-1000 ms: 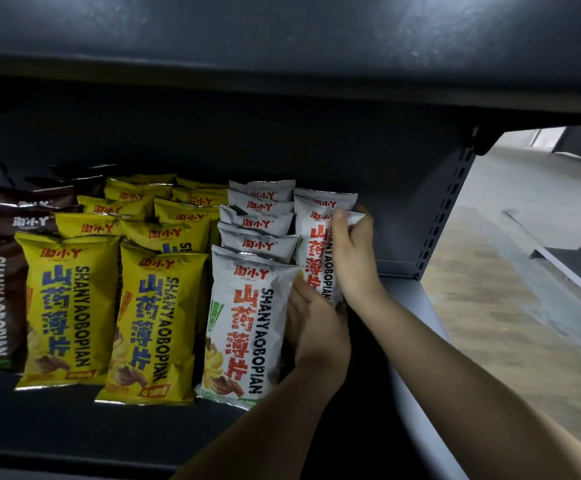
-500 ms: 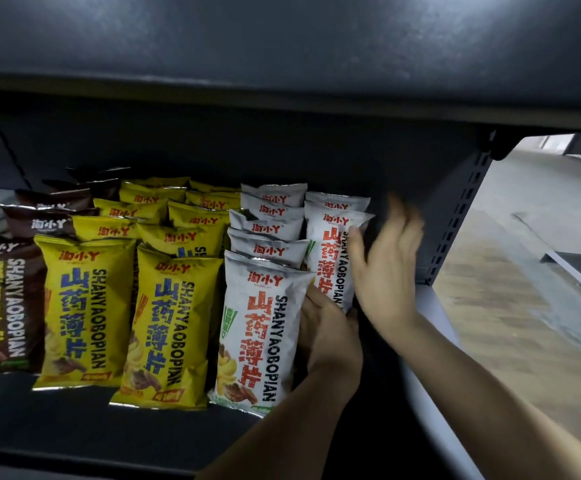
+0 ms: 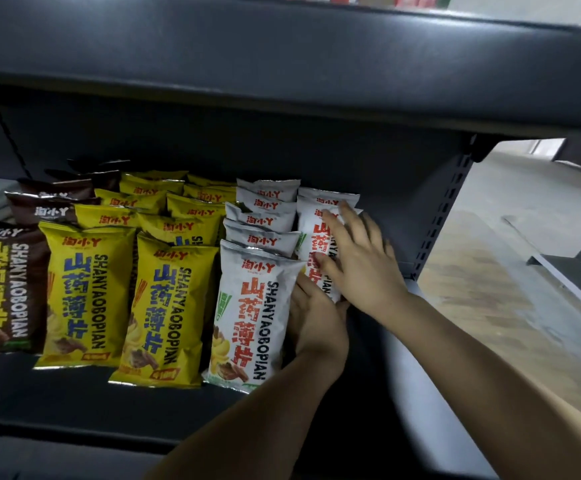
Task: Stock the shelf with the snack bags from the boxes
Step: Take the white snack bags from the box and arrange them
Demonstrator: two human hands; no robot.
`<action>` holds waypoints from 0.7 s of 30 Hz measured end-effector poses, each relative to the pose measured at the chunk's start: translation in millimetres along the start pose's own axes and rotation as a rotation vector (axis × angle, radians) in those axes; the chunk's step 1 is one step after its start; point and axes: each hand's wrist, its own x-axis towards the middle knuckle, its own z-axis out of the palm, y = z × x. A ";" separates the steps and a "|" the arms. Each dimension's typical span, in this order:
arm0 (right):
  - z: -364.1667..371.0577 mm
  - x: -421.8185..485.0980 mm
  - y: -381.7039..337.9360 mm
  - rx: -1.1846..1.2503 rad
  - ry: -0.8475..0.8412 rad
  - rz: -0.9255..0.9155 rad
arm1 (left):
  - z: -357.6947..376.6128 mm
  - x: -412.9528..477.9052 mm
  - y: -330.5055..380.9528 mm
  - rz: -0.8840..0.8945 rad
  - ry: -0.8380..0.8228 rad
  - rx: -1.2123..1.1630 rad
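On the dark shelf [image 3: 74, 403] stand rows of snack bags: brown [image 3: 1, 289] at the left, yellow [image 3: 84, 296] in the middle, white [image 3: 254, 313] to the right. A shorter second row of white bags [image 3: 311, 237] stands at the far right. My right hand [image 3: 358, 265] lies on the front bag of that row with straight fingers. My left hand [image 3: 317, 323] is lower, wedged between the front white bag and that right row. Its fingertips are hidden between the bags.
The board of the shelf above [image 3: 282, 64] hangs low over the bags. A slotted upright post [image 3: 445, 209] closes the shelf on the right. Beyond it lies a pale floor [image 3: 524, 271]. Bare shelf shows in front of the bags.
My right hand let go of the white bag's top edge, lifted away to the right, then came back to lie flat on the bag. My left hand stayed low between the bags.
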 end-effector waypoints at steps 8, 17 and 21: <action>-20.4 -40.6 8.0 0.212 0.127 0.149 | -25.4 -39.0 17.4 0.143 -0.012 0.055; -38.1 -133.7 9.2 0.378 0.142 0.183 | -85.9 -95.6 0.8 0.621 -0.197 -0.096; -51.2 -196.6 -12.7 0.488 0.122 0.194 | -103.6 -131.0 -12.5 0.702 -0.221 -0.215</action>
